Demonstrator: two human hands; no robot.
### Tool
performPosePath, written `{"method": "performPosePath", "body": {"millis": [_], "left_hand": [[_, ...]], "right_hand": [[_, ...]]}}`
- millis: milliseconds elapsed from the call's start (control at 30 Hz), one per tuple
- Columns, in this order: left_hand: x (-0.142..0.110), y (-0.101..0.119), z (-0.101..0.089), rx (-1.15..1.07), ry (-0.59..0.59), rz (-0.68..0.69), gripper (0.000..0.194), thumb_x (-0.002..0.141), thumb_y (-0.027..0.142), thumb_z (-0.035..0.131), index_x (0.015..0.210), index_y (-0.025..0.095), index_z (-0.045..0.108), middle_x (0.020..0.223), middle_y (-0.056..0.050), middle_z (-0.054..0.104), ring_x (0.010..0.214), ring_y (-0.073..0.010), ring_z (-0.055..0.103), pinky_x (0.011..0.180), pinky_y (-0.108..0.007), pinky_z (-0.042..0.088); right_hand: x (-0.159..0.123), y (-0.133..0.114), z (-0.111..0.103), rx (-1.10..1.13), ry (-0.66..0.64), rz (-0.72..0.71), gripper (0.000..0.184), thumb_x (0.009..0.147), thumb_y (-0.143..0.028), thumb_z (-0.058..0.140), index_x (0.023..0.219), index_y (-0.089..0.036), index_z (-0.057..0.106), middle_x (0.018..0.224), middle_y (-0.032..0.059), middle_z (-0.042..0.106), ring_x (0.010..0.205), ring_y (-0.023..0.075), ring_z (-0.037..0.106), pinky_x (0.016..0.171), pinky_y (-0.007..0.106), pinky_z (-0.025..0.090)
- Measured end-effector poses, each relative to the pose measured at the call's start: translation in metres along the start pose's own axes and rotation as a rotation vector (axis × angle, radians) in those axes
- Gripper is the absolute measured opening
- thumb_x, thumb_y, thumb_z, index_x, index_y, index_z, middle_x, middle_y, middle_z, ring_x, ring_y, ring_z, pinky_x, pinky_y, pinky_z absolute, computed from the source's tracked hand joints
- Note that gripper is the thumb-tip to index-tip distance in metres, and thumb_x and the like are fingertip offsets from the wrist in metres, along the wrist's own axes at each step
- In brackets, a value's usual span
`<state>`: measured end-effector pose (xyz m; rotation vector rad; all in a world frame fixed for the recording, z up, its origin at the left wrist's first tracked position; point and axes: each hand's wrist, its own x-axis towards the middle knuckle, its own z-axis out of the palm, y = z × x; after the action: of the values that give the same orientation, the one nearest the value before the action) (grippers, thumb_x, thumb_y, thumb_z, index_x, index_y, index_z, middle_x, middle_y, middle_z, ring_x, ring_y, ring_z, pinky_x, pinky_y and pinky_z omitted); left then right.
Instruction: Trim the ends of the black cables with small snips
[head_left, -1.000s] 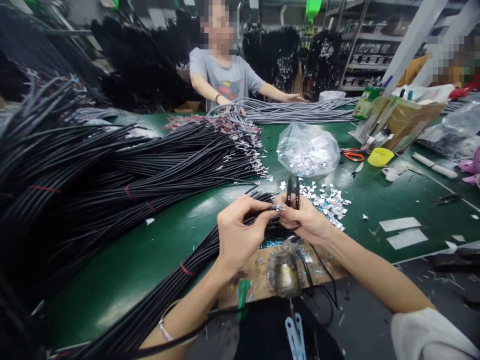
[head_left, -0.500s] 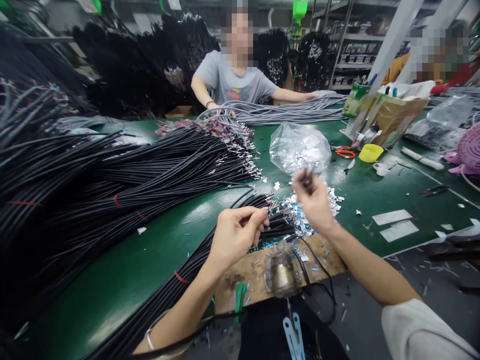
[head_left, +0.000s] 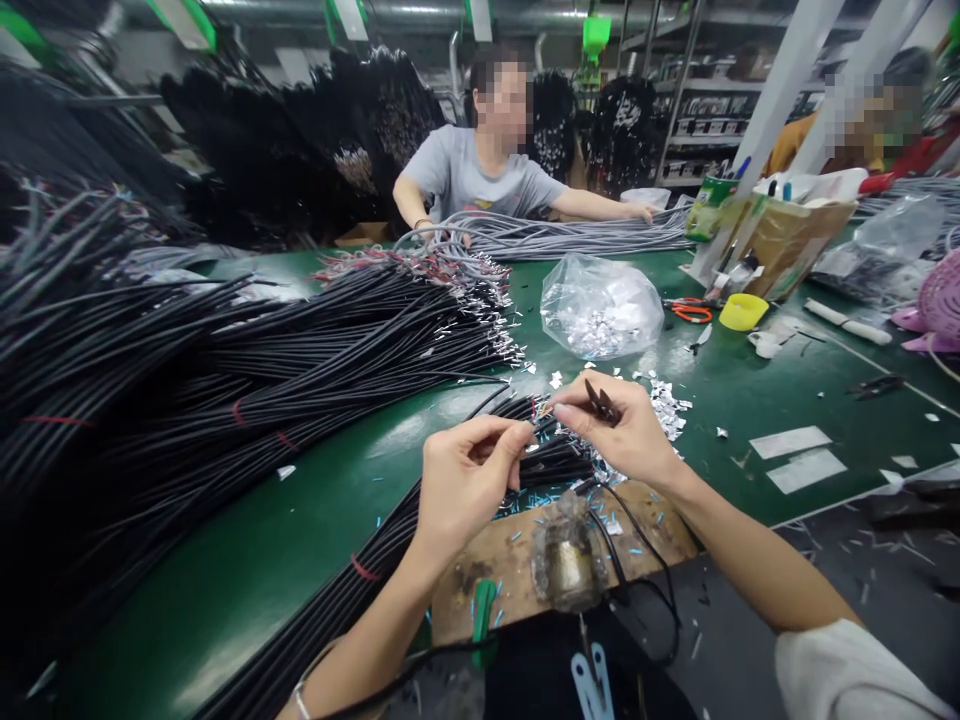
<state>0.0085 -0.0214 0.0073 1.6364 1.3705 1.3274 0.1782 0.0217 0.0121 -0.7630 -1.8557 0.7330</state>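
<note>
My left hand [head_left: 466, 475] is closed in a pinch on the end of a black cable, most of which the fingers hide. Thin coloured wires [head_left: 543, 410] fan out of that end. My right hand [head_left: 634, 432] has its thumb and forefinger at these wires. Tucked in the same hand is a small dark pair of cutters [head_left: 602, 402], its jaws pointing up and away from the wires. Below both hands lies a bundle of black cables [head_left: 397, 545] tied with a red band. Silvery foil scraps [head_left: 667, 405] are scattered beside the right hand.
A wooden board [head_left: 480, 550] bears a grimy metal device [head_left: 570, 560] and blue bits. Large black cable bundles [head_left: 300, 340] fill the left. Beyond stand a clear plastic bag [head_left: 600, 305] of scraps and orange-handled scissors [head_left: 690, 312]. Across the table, a co-worker [head_left: 480, 180] handles grey cables [head_left: 577, 235].
My right hand has come left and down to the wires at my left hand, and the cutters show clearly now. The left hand stays nearly in place. The co-worker has shifted slightly right.
</note>
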Motion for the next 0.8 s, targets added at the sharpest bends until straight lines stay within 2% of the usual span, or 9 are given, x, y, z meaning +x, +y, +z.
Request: {"method": "performPosePath", "body": {"millis": [267, 467, 667, 800], "left_hand": [[-0.002, 0.002, 0.007, 0.012, 0.094, 0.016, 0.018, 0.076, 0.029, 0.065, 0.067, 0.014, 0.067, 0.045, 0.004, 0.056, 0.037, -0.0066, 0.050, 0.039, -0.017, 0.041], [-0.004, -0.003, 0.011, 0.002, 0.150, 0.044, 0.013, 0.074, 0.027, 0.067, 0.070, 0.015, 0.068, 0.056, 0.001, 0.063, 0.039, -0.0064, 0.053, 0.040, -0.017, 0.043], [-0.006, -0.004, 0.011, -0.012, 0.156, 0.039, 0.012, 0.073, 0.027, 0.068, 0.069, 0.015, 0.067, 0.052, 0.002, 0.062, 0.040, -0.0071, 0.054, 0.041, -0.017, 0.044], [-0.005, -0.002, 0.009, -0.041, 0.152, 0.025, 0.014, 0.074, 0.027, 0.067, 0.069, 0.014, 0.066, 0.047, 0.003, 0.059, 0.038, -0.0072, 0.053, 0.040, -0.017, 0.043]], "right_hand": [[-0.006, -0.005, 0.006, -0.064, 0.045, 0.006, 0.009, 0.083, -0.023, 0.058, 0.080, -0.016, 0.064, 0.070, 0.0002, 0.055, 0.058, 0.0090, 0.046, 0.052, 0.024, 0.035], [-0.009, -0.002, 0.014, -0.075, 0.011, 0.044, 0.010, 0.088, -0.023, 0.048, 0.085, -0.017, 0.054, 0.078, 0.0007, 0.051, 0.071, 0.0113, 0.048, 0.065, 0.026, 0.039], [-0.008, 0.000, 0.016, -0.032, -0.025, 0.080, 0.013, 0.090, -0.024, 0.043, 0.084, -0.016, 0.052, 0.079, 0.0017, 0.051, 0.074, 0.0121, 0.048, 0.068, 0.027, 0.040], [-0.008, -0.001, 0.017, 0.004, -0.064, 0.070, 0.008, 0.085, -0.020, 0.050, 0.081, -0.016, 0.056, 0.075, 0.0003, 0.053, 0.069, 0.0106, 0.049, 0.062, 0.025, 0.040]]}}
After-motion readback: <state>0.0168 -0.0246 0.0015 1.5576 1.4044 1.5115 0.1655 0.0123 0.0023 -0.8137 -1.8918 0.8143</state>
